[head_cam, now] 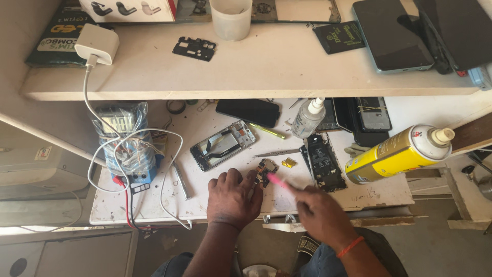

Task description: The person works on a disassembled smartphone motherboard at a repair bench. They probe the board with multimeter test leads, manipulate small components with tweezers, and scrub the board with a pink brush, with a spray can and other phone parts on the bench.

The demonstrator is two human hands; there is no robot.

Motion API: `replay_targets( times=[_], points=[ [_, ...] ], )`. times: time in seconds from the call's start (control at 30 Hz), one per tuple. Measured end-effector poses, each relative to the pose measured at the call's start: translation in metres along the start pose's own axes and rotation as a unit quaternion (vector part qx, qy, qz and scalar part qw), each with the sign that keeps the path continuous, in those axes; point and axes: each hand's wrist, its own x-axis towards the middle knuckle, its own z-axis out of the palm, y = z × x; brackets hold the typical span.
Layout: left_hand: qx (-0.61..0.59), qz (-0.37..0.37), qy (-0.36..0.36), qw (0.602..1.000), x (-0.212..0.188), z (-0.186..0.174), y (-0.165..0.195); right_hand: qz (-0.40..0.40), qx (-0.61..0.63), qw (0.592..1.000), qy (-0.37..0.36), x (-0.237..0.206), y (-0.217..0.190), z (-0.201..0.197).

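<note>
1. While the left hand [233,197] lies flat on the table [225,202], its fingers [251,179] spread, their tips press on a small circuit board [266,169].
2. The right hand [318,208] pinches a blurred pink tool [279,180], its tip touching that board.
3. Just beyond the board lie tweezers [277,153]; left of them, an opened phone frame [223,145].
4. Right of the board lie a black phone chassis [323,163] and a yellow spray can [397,153].

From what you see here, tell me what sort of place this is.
Most likely a phone repair bench: an opened phone lies on the table, tweezers beside it, and the left hand pins a small circuit board.
</note>
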Motion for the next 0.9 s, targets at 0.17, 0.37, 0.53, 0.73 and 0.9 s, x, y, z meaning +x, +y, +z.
replay_targets(
  times=[0.17,0.37,0.53,0.73,0.9],
  points=[
    [0.001,-0.002,-0.005,1.0,0.0,0.0,-0.001,0.013,-0.004,1.0,-0.002,0.003,0.001,0.001],
    [0.009,0.002,-0.003,1.0,0.0,0.0,-0.001,0.049,0.007,0.999,-0.012,0.006,0.001,0.002],
    [0.004,0.0,-0.007,1.0,0.0,0.0,-0.001,0.015,0.021,1.0,-0.003,0.007,0.003,0.003],
    [0.007,-0.001,-0.01,1.0,0.0,0.0,0.0,0.024,0.003,1.0,-0.015,0.008,0.002,0.002],
    [0.006,0.011,0.003,1.0,0.001,0.0,-0.001,-0.017,0.025,0.998,-0.046,0.005,-0.006,0.003]
  ],
)
